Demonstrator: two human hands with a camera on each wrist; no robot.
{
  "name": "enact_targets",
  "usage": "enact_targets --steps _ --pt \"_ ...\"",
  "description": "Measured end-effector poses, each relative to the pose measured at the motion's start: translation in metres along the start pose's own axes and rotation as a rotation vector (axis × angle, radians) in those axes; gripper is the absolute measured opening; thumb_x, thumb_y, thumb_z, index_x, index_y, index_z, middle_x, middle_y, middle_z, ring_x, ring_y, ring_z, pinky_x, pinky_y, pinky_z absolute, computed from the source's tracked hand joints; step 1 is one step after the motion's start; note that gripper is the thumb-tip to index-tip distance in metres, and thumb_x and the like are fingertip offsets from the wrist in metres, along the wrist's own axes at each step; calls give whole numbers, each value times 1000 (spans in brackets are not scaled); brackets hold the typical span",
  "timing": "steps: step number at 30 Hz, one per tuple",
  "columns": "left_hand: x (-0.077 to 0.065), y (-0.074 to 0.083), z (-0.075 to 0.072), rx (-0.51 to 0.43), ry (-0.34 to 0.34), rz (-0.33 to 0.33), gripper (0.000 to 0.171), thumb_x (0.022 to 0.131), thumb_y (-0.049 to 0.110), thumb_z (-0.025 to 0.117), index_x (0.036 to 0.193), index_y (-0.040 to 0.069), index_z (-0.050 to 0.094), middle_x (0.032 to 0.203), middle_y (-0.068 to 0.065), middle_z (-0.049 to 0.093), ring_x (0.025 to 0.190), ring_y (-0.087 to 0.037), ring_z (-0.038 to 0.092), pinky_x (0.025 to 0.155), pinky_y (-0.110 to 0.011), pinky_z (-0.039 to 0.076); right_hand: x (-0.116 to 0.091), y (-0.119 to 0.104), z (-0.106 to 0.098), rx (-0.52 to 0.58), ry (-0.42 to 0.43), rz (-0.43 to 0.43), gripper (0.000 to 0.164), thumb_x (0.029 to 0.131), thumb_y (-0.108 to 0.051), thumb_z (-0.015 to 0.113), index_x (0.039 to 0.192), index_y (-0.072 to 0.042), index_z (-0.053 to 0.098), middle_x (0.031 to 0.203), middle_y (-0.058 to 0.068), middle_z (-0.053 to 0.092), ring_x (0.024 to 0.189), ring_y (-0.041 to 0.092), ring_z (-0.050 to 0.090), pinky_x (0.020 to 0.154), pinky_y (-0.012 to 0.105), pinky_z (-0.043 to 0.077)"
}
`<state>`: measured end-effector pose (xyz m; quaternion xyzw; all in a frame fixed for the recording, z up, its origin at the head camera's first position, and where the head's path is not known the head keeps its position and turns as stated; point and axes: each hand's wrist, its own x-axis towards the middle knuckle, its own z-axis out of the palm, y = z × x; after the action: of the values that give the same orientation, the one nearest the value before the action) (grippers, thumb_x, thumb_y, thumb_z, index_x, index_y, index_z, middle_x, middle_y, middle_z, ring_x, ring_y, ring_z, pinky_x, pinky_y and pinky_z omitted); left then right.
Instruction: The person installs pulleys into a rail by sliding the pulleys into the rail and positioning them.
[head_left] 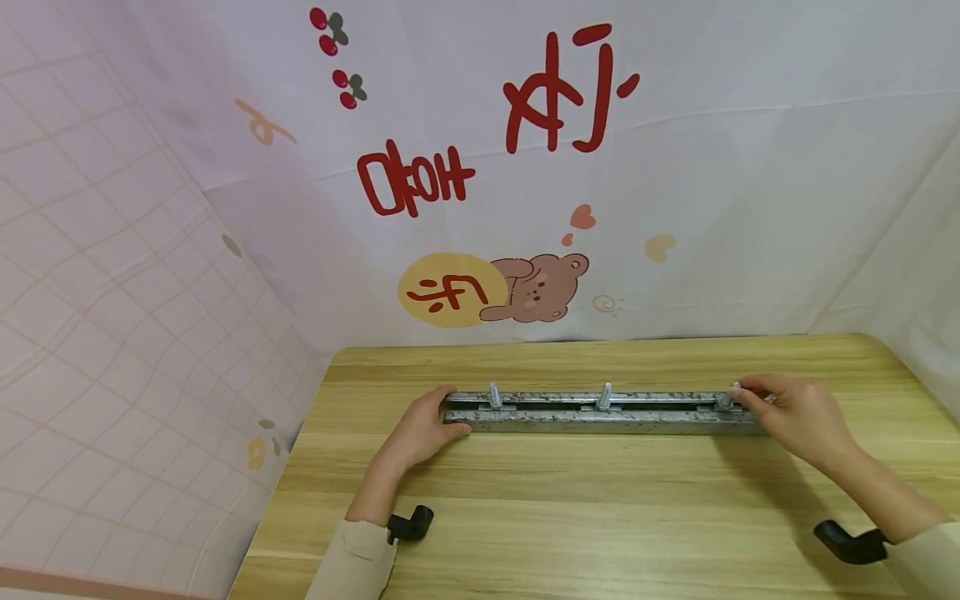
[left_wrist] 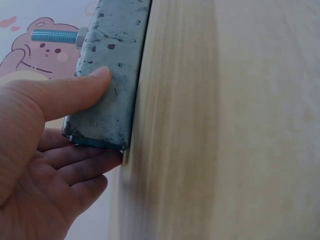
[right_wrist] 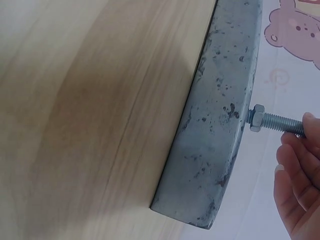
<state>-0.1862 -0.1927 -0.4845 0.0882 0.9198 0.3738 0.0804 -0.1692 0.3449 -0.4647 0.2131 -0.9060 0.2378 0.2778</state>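
Observation:
A grey slotted metal channel, speckled with dark spots, lies lengthwise on the wooden table. Three threaded bolts stand up from its slot: a left bolt, a middle bolt and a right bolt with a hex nut low on its thread. My left hand grips the channel's left end, thumb on the front face and fingers around the end and far side. At the other end, my right hand pinches the top of the right bolt between thumb and fingers.
The wooden table extends in front of the channel toward me. Behind it hangs a white printed cloth with red characters and a bear. A grid-patterned cloth borders the left side. Each wrist carries a black mount.

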Motion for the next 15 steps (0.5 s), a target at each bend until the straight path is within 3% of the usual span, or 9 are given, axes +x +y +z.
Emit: enact_targets --steps 15 --pt "0 -1 1 6 1 1 75 92 28 84 153 2 50 152 -18 54 142 -38 49 114 -55 43 3 -6 5 21 3 -18 17 76 0 89 92 -1 82 80 12 77 61 -5 61 51 14 47"
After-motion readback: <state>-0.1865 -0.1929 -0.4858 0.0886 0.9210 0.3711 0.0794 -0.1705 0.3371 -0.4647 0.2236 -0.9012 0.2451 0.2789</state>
